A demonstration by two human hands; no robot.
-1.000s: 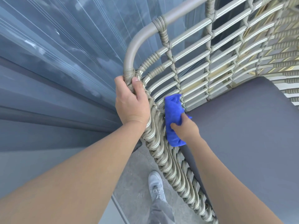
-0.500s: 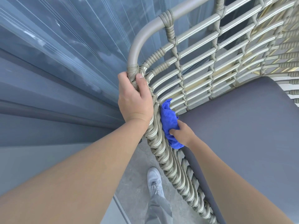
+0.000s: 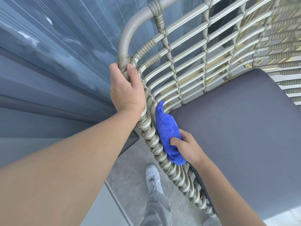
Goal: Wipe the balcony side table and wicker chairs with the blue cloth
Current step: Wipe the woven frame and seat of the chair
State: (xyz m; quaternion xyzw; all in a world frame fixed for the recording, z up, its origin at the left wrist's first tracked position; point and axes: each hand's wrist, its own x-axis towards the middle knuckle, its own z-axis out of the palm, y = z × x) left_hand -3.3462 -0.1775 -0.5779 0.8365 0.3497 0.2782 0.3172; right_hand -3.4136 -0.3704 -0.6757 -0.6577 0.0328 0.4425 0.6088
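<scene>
1. Wicker chair (image 3: 192,62), beige-grey woven rattan with cream stripes, smooth curved tubular top rail, open lattice back and a thickly wrapped side rail running down toward the lower edge of view. Seen from above, close beside a glass balustrade.
2. Seat cushion (image 3: 244,136), flat, slate-grey fabric, lying inside the chair frame and filling the right half of view.
3. Blue cloth (image 3: 166,126), bright microfibre, bunched into an elongated wad. Pressed against the inner face of the wrapped side rail, between rail and cushion edge; one loose corner pointing up toward the lattice.
4. Left hand (image 3: 127,90), wrapped around the frame where the top rail bends into the side rail. Thumb lying on the inner side of the rail, fingers curled around the outer side and mostly hidden behind it.
5. Right hand (image 3: 187,145), gripping the lower part of the cloth. Thumb dug into the fabric, remaining fingers folded beneath the wad and out of sight.
6. Glass balustrade panel (image 3: 57,54), blue-tinted, reflective, at left.
7. White sneaker (image 3: 153,178) and grey trouser leg (image 3: 158,209), on a speckled grey floor (image 3: 127,168) below the rail.
</scene>
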